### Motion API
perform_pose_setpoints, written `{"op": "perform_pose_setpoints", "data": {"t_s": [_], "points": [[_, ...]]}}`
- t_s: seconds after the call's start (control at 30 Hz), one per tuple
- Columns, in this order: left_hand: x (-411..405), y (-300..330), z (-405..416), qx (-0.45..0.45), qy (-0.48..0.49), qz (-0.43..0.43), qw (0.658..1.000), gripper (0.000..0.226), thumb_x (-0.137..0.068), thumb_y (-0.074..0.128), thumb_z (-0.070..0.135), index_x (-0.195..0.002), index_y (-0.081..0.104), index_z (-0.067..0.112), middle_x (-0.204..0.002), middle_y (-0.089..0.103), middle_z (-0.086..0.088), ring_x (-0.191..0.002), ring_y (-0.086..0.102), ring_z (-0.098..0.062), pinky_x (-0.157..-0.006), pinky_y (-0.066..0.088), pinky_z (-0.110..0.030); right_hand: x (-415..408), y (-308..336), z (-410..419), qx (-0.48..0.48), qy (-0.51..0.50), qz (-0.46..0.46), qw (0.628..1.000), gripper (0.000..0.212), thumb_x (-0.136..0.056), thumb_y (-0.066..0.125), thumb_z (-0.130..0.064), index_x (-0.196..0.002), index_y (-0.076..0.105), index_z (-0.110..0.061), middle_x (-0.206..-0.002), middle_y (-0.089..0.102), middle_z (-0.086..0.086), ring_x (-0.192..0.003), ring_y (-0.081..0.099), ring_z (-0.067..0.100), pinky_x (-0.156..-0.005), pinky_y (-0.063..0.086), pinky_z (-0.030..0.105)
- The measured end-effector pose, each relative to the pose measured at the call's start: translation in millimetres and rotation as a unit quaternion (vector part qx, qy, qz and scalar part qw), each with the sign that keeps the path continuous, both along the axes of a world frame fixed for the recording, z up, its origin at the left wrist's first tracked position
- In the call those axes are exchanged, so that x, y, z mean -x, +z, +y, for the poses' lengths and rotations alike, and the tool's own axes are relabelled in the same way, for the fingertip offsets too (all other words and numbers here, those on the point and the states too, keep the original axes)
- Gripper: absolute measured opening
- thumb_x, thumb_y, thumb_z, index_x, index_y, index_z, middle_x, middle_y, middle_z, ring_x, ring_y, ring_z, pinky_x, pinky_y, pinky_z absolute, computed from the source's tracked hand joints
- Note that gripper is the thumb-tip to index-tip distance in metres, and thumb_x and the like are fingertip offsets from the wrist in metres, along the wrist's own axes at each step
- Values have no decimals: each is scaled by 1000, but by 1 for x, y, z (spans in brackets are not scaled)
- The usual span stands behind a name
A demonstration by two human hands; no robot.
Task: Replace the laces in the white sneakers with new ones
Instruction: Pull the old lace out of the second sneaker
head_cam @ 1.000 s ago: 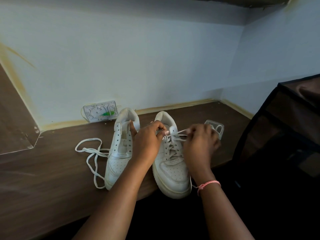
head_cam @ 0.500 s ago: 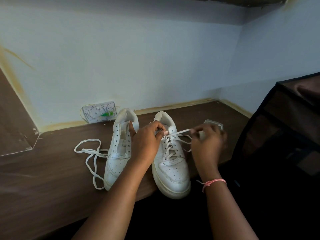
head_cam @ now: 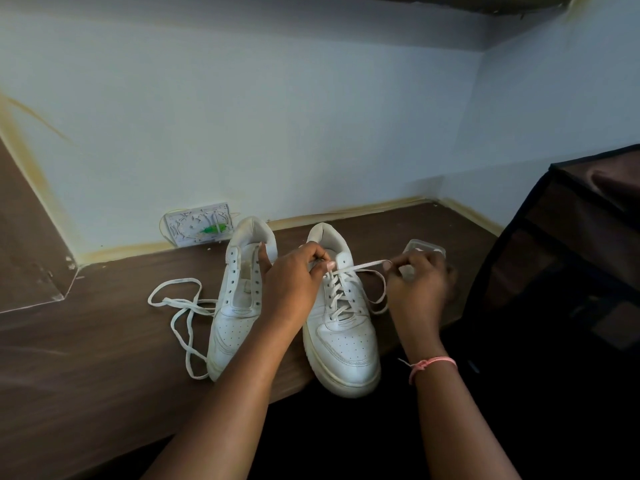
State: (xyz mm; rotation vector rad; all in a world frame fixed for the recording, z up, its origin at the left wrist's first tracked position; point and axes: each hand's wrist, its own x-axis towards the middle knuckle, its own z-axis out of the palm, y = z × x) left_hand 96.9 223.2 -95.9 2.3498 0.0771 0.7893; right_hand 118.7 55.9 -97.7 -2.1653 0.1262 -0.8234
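I see two white sneakers on the brown shelf (head_cam: 104, 393), centre frame, toes toward me and hanging slightly over the front edge. Probably parked there so the eyelets face the camera and both hands reach in from below.

Left sneaker (head_cam: 239, 299): eyelets bare, no lace in it. A loose lace (head_cam: 180, 317) lies in loops just left of it, touching the sole near the toe. I can't tell if that one is old or new.

Right sneaker (head_cam: 341, 323): laced up the rows, lace (head_cam: 360, 266) coming out at the top.

Left hand (head_cam: 294, 285): fingers curled, pinched at the top of the right sneaker's tongue/eyelet area. Looks like it pins the shoe and the crossing so the pull doesn't drag it. What exactly sits under the fingertips is hidden.

Right hand (head_cam: 419, 289): pinching the lace end, drawn out to the right and taut from the top eyelet. A slack loop hangs below it beside the shoe.

My read: working the top row of the right sneaker, either unthreading or snugging; can't say which from this.

Clear plastic container (head_cam: 427, 249) sits behind the right hand, partly hidden. White wall box (head_cam: 199, 228) with a green bit stands against the wall, upper left of the shoes. Dark fabric rack (head_cam: 571, 254) fills the right edge.
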Motion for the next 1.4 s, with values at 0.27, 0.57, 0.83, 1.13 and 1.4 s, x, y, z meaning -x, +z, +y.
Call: {"op": "perform_pose_setpoints", "data": {"t_s": [0.27,0.57,0.83,1.13,1.4], "points": [[-4,-3,0,17,-20,6,1000,7,-90,64,41,-86,60,36,-80,66,19,-84,65,-4,-107,36,-56,10,-5,24,125,140,5,982,20,-84,71,-42,-99,71,-30,-119,55,-5,-121,35,24,-97,33,43],[0,1,-3,-10,4,13,1000,7,-93,60,40,-89,61,35,-79,67,16,-83,65,-5,-119,13,-50,14,-7,31,-22,119,-12,993,5,-80,74,-29,-83,72,-25,-104,56,-7,-109,40,17,-97,36,45],[1,3,-4,-46,13,22,999,8,-96,54,40,-90,56,36,-80,68,16,-88,63,-5,-120,4,-44,10,-2,21,-116,48,27,992,9,-85,62,-19,-91,66,-15,-106,56,3,-107,44,29,-88,38,36],[1,11,-9,-75,-14,108,991,17,-98,48,37,-104,64,34,-139,54,11,-146,23,-18,-118,1,-53,52,-2,33,155,163,87,970,95,-82,59,-59,-154,8,-24,-156,16,1,-145,6,24,-115,12,53],[4,5,-5,-67,-81,58,993,13,-88,67,40,-79,59,35,-144,46,17,-148,15,-16,-115,3,-41,46,-15,38,148,186,154,959,112,-77,69,-56,-154,-4,-22,-161,4,2,-148,-8,24,-117,5,54]]}}
